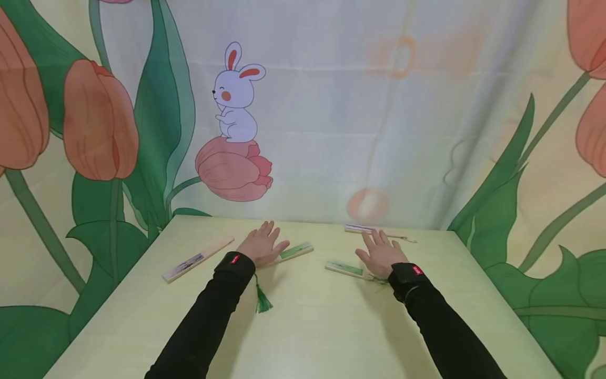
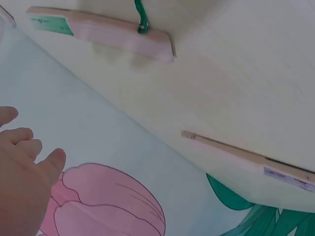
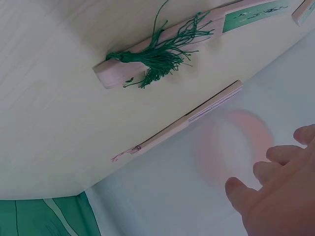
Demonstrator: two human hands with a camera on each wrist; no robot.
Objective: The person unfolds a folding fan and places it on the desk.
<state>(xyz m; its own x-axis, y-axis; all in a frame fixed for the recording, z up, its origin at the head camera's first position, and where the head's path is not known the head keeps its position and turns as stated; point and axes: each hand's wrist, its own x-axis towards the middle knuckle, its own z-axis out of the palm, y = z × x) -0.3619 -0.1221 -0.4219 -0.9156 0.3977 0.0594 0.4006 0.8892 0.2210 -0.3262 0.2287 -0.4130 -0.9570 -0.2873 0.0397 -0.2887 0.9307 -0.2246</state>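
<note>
My left hand (image 1: 259,245) is over the far left part of the table, fingers spread, holding nothing. Partly hidden under it lies a folded fan with a green panel (image 1: 296,251), its green tassel (image 1: 263,301) trailing toward the front. To its left, a folded fan with a purple panel (image 1: 189,263) lies slanted. My right hand (image 1: 381,253), also with fingers apart and nothing in it, is above the tasselled end of another green-panelled folded fan (image 1: 344,268). Behind that hand, at the table's back edge, a second purple-panelled folded fan (image 1: 358,228) is partly covered by the fingers.
A pale wooden table (image 1: 312,337) spans the lower view. A cloth backdrop (image 1: 312,116) printed with tulips and a white rabbit hangs along its back edge and around both sides. Black sleeves and wrist bands cover both forearms.
</note>
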